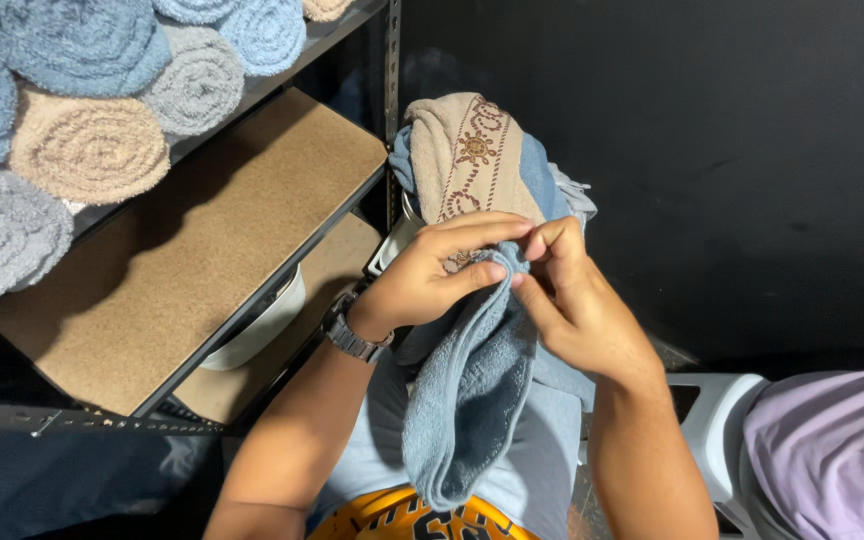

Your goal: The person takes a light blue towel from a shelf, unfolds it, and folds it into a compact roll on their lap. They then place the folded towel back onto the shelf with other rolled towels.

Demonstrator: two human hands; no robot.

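Head view: both hands pinch one blue towel

Head view. The left hand (427, 280), a wristwatch (352, 335) on its wrist, and the right hand (572, 300) each grasp the top edge of a blue-grey towel (467, 390) that hangs folded down over the person's lap. Just behind the hands lies a beige towel with a brown embroidered border (467, 150), on a heap of cloths. To the left, rolled towels (87, 145) sit on a metal shelf (182, 270).
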